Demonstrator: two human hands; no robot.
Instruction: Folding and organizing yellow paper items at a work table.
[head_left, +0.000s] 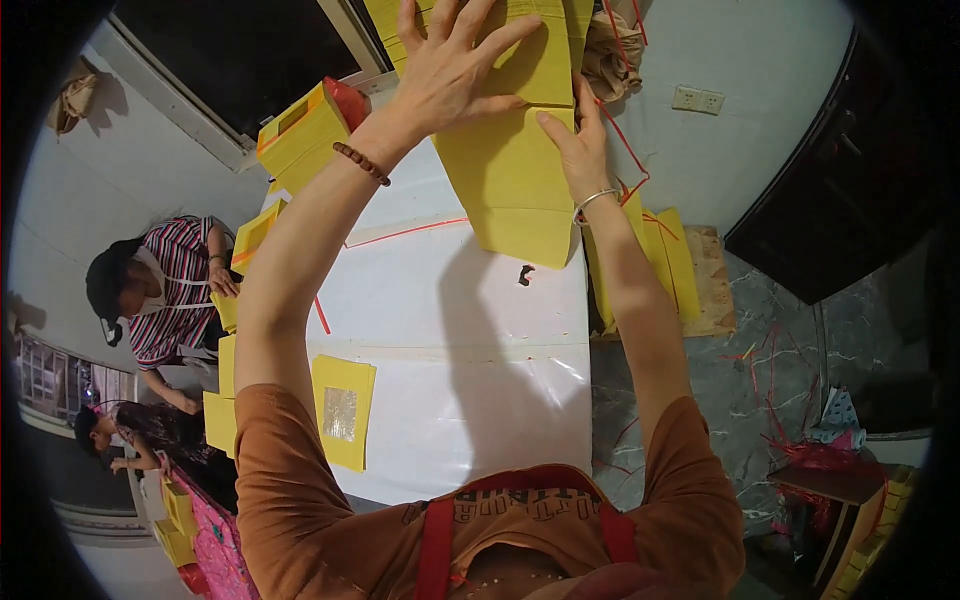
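At the far end of the white-covered table [400, 290], creased yellow cardboard sheets [510, 185] lie with their near end slanting toward me. My left hand [450, 70] rests on top of them, palm down and fingers spread. To its right, my right hand [580, 145] grips the cardboard's right edge, thumb on the upper face and the other fingers along the side, partly hidden. How many sheets are under my hands I cannot tell. Nearer to me on the left lies a flat yellow piece with a clear window [341, 413].
Yellow boxes [300, 130] line the table's left edge. A person in a striped top [180, 280] works there, with another person [165, 435] farther off. Yellow cardboard [665, 260] stands on a wooden board at the right. Red strips [800, 440] litter the floor near a small wooden table [830, 485].
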